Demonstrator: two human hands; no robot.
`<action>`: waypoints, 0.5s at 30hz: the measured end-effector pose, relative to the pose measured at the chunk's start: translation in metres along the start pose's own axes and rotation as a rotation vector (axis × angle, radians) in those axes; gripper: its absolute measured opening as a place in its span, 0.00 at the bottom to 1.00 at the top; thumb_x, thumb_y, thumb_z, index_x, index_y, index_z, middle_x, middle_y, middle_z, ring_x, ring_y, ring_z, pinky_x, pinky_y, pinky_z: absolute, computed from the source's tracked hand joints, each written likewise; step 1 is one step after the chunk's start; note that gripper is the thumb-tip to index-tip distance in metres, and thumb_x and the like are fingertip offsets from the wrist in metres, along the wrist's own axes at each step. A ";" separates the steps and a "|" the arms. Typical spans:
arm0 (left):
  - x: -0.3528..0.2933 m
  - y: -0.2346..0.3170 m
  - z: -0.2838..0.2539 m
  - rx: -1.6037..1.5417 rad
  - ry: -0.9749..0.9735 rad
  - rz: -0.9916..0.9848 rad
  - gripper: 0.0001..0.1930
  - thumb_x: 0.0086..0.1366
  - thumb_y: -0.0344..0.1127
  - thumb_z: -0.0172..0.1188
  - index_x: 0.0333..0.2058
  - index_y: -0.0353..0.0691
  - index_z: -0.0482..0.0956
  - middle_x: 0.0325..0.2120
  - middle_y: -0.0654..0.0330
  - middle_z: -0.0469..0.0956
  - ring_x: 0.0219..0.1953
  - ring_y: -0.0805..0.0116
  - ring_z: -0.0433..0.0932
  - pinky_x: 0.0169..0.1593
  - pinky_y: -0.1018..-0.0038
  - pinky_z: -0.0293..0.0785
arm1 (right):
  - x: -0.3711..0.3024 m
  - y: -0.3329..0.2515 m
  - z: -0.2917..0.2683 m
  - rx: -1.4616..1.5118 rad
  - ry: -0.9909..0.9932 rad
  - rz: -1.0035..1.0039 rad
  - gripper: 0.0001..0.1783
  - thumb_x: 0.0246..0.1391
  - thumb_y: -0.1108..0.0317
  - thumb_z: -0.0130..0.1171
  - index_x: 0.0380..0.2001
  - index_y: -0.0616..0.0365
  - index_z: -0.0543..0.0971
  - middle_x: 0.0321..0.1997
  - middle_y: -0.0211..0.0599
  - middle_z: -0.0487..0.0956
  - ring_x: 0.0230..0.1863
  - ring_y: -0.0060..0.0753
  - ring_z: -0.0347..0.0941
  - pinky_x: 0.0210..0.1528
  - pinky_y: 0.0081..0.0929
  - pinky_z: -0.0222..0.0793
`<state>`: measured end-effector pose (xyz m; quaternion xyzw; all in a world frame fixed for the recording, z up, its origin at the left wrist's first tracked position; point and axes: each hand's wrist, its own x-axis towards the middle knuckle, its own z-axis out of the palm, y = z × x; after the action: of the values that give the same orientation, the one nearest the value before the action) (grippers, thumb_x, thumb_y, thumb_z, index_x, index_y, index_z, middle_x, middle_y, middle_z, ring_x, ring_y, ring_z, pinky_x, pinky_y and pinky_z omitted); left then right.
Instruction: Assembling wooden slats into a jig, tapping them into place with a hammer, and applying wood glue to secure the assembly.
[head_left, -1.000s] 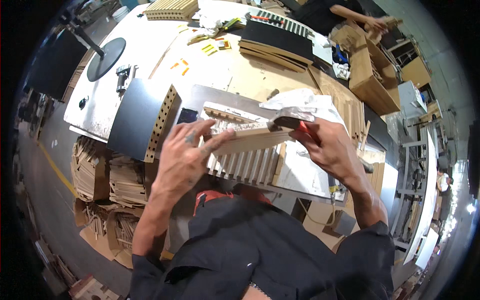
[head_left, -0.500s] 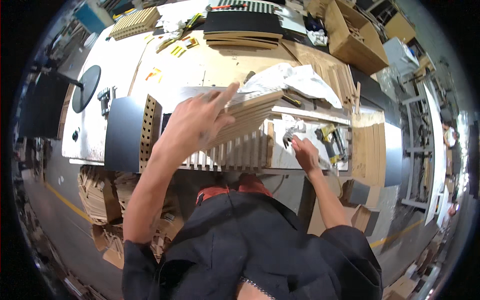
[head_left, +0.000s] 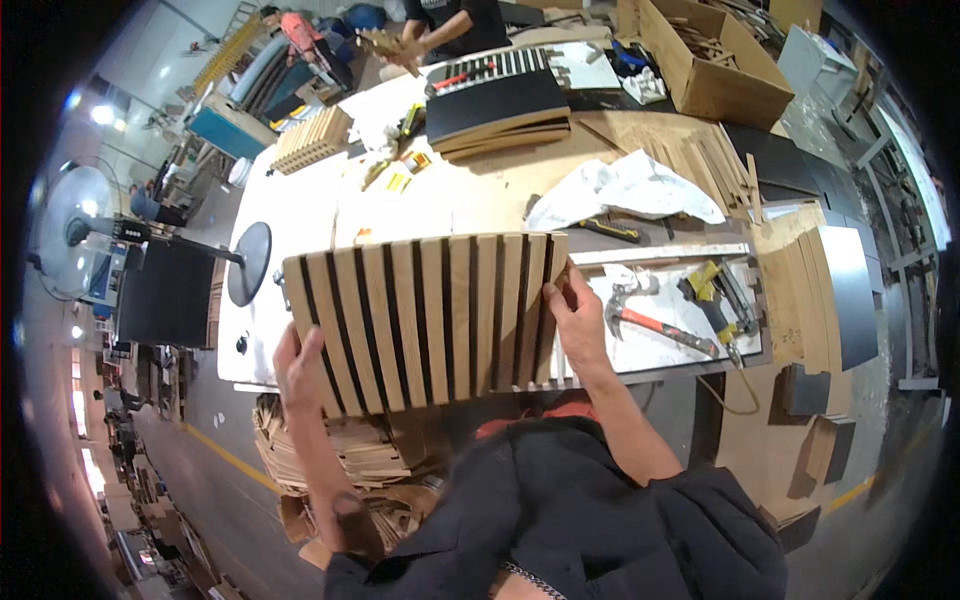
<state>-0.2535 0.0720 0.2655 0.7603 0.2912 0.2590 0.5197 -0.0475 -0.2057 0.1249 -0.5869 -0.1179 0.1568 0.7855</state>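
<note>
Slatted wood panel [head_left: 425, 320] looks stiff and light; I grip its side edges, left hand [head_left: 297, 362] and right hand [head_left: 575, 315] fingers clamped.

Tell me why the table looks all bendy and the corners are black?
In the head view, the fisheye lens curves straight lines, so the table edge bows and the corners stay black. Lamps glare brightly at the far left. The slatted wood panel, between the left hand and right hand, looks sharp; the far people look small.
</note>
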 end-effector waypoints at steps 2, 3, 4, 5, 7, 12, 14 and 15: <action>-0.025 -0.043 -0.017 -0.125 0.129 -0.016 0.27 0.63 0.48 0.65 0.52 0.30 0.74 0.40 0.60 0.80 0.41 0.70 0.77 0.46 0.75 0.73 | 0.000 -0.049 0.012 -0.111 -0.046 0.022 0.29 0.63 0.75 0.54 0.67 0.60 0.64 0.52 0.36 0.79 0.52 0.24 0.73 0.56 0.21 0.67; -0.035 -0.067 -0.021 -0.195 0.191 -0.016 0.26 0.65 0.48 0.63 0.52 0.32 0.74 0.40 0.60 0.80 0.41 0.70 0.77 0.47 0.75 0.73 | 0.004 -0.044 0.007 -0.255 -0.049 -0.057 0.28 0.62 0.70 0.57 0.65 0.60 0.66 0.58 0.44 0.76 0.58 0.30 0.72 0.57 0.26 0.68; -0.047 -0.086 -0.022 -0.203 0.207 -0.013 0.26 0.65 0.48 0.63 0.52 0.32 0.74 0.40 0.60 0.80 0.41 0.70 0.77 0.47 0.75 0.73 | 0.001 -0.063 0.015 -0.236 -0.063 -0.087 0.28 0.61 0.70 0.58 0.64 0.59 0.68 0.58 0.46 0.77 0.57 0.31 0.73 0.56 0.26 0.69; -0.062 -0.101 -0.019 -0.359 0.247 -0.040 0.25 0.66 0.48 0.62 0.52 0.33 0.74 0.41 0.60 0.79 0.42 0.68 0.78 0.48 0.75 0.73 | -0.004 -0.092 0.027 -0.214 -0.087 -0.118 0.27 0.60 0.69 0.60 0.63 0.57 0.70 0.58 0.48 0.77 0.56 0.33 0.75 0.55 0.26 0.70; -0.083 -0.104 0.007 -0.538 0.300 -0.072 0.25 0.66 0.48 0.61 0.53 0.34 0.74 0.42 0.59 0.79 0.43 0.66 0.78 0.49 0.74 0.73 | -0.012 -0.130 0.033 -0.351 -0.145 -0.107 0.25 0.58 0.69 0.61 0.60 0.59 0.73 0.56 0.52 0.78 0.53 0.37 0.78 0.54 0.27 0.72; -0.112 -0.124 0.035 -0.987 0.437 -0.073 0.29 0.69 0.52 0.55 0.58 0.34 0.69 0.53 0.51 0.75 0.54 0.57 0.76 0.59 0.60 0.74 | -0.044 -0.159 0.032 -0.663 -0.439 -0.445 0.26 0.56 0.75 0.61 0.59 0.58 0.73 0.52 0.50 0.78 0.50 0.47 0.78 0.51 0.31 0.74; -0.109 -0.142 0.034 -1.289 0.263 0.049 0.25 0.71 0.47 0.52 0.58 0.35 0.70 0.54 0.49 0.75 0.57 0.55 0.74 0.60 0.55 0.73 | -0.051 -0.164 0.036 -0.693 -0.469 -0.468 0.28 0.52 0.78 0.63 0.58 0.60 0.74 0.53 0.49 0.77 0.50 0.48 0.78 0.51 0.31 0.74; -0.110 -0.151 0.037 -1.296 0.271 0.051 0.25 0.71 0.47 0.52 0.58 0.35 0.70 0.54 0.49 0.75 0.57 0.55 0.74 0.60 0.55 0.73 | -0.054 -0.163 0.036 -0.698 -0.478 -0.471 0.28 0.52 0.78 0.63 0.58 0.60 0.74 0.53 0.49 0.77 0.50 0.48 0.78 0.51 0.31 0.74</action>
<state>-0.3311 0.0139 0.1016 0.2611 0.1211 0.4874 0.8244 -0.0927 -0.2372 0.2918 -0.7205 -0.4702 0.0561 0.5067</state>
